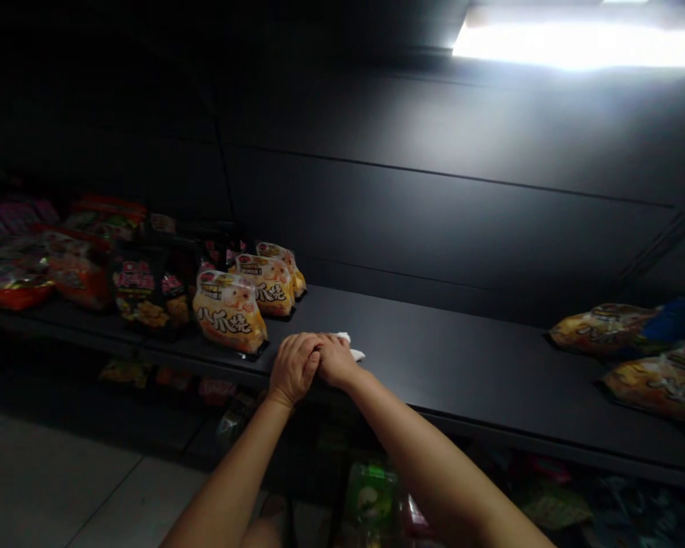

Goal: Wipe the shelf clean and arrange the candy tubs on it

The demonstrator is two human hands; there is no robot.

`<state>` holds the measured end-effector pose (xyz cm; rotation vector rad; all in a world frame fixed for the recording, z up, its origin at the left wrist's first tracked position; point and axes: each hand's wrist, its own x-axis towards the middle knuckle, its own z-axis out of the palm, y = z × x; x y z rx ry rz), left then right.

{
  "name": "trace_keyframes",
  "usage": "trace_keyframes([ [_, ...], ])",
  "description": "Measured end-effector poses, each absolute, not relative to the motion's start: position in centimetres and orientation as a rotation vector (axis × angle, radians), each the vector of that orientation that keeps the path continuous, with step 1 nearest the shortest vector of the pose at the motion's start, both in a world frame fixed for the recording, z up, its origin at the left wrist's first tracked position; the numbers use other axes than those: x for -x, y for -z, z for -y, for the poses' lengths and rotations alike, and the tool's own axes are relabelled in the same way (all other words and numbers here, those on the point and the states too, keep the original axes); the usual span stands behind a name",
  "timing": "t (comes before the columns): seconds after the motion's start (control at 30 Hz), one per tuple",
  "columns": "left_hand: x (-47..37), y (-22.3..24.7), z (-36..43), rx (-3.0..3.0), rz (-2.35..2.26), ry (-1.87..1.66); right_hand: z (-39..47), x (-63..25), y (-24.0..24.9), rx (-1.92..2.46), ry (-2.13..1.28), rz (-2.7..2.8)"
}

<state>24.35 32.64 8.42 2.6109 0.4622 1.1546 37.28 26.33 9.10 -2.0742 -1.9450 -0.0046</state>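
Both hands meet at the front edge of a dark shelf [434, 350]. My left hand [294, 367] is closed, its fingers bent against my right hand; what it grips, if anything, is hidden. My right hand [336, 359] is closed over a white cloth or tissue [357, 355], whose ends stick out on its right side near the shelf surface. Just left of the hands stands a yellow snack bag [231, 313], with two similar bags [267, 285] behind it.
Black snack bags [142, 289] and orange bags [77, 270] stand farther left. Two yellow bags [662, 380] lie at the right, beside something blue [677, 323]. Packages [371, 495] sit below the shelf. A bright lamp [582, 42] hangs above.
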Motion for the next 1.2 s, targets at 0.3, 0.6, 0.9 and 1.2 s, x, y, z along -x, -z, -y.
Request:
trace_keyframes([
  [0.3,-24.3,-8.6,-32.6,-2.652,-0.477,-1.113,-26.6,-36.1,-9.1,1.919,-0.102,2.158],
  [0.6,-24.9,-8.7,-32.5,-2.697,-0.535,-1.084,-13.7,-40.6,-11.0,1.823,-0.083,2.094],
  [0.9,-25.9,-7.6,-34.1,-2.811,-0.565,-0.792,2.3,-51.3,-9.7,2.196,0.002,1.691],
  [1.2,-26.2,-6.8,-35.1,-2.861,-0.586,-0.667,16.9,-64.5,-7.0,2.540,0.367,1.183],
])
